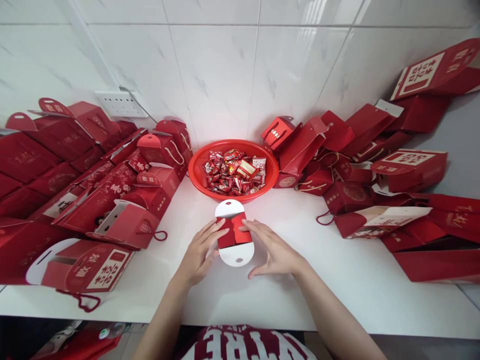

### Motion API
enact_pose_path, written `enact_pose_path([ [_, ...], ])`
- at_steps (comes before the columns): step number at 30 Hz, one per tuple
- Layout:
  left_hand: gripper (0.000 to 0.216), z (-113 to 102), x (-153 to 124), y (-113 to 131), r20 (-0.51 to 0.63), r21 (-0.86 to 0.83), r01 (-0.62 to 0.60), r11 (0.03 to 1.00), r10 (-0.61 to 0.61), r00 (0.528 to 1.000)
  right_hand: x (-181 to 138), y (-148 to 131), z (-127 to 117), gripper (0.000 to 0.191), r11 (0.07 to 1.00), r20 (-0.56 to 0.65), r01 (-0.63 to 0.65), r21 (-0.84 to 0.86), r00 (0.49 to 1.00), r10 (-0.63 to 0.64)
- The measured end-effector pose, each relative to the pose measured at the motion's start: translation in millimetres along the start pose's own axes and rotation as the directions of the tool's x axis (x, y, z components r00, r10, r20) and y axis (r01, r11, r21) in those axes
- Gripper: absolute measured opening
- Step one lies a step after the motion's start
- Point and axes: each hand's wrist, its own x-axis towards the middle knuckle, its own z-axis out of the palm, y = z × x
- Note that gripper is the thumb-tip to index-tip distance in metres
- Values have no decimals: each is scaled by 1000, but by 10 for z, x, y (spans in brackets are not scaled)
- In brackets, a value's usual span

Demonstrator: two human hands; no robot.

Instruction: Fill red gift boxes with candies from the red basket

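Maroon shirt cloth with white lettering lies nearest, at the bottom edge. Beyond it, on the smooth white tabletop, sits a small red cardboard box with rounded white-lined flaps, centred between the two hands. The left hand rests its fingertips on the box's left side, fingers slightly spread; the right hand touches the right red panel with its fingertips, its thumb held wide and clear of the box. Neither appears to grip firmly.

As far as can be judged, folding is partly done: the red panels lean inward, while the near and far white flaps lie spread, not yet joined. Whether anything is inside cannot be told.

On the far side, a round red plastic basket holds assorted wrapped sweets. Shaped red gift boxes crowd the left and the right.
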Motion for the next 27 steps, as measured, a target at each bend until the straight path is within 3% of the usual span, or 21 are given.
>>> enact_pose_path([
  [2,56,38,-2,-24,-6,-7,-16,1000,16,1000,26,1,43,103,1000,-43,-4,-15,999,3],
  [4,57,84,-3,-41,-24,-17,-27,1000,26,999,48,-15,108,75,999,-122,-35,31,992,39],
  [7,40,155,8,-50,-66,-23,8,1000,-9,998,90,-64,250,43,986,-259,-107,126,956,137],
  [9,32,200,19,-49,-102,-27,37,999,-39,994,128,-83,362,37,974,-374,-133,184,907,194],
  [11,30,242,27,-46,-144,-46,42,998,-48,988,170,-72,463,45,948,-448,-139,285,855,260],
  [14,38,292,28,-51,-216,-110,23,994,-47,975,209,-8,540,69,858,-379,-152,491,849,368],
  [17,39,314,22,-75,-222,-145,7,989,-39,974,204,40,510,78,804,-313,-149,576,868,385],
  [23,30,331,16,-113,-264,-138,-1,990,-36,964,140,-67,371,33,928,-312,-88,361,927,209],
  [27,24,352,7,-113,-309,-140,47,989,-89,947,108,-100,365,27,965,-293,-88,249,942,161],
])
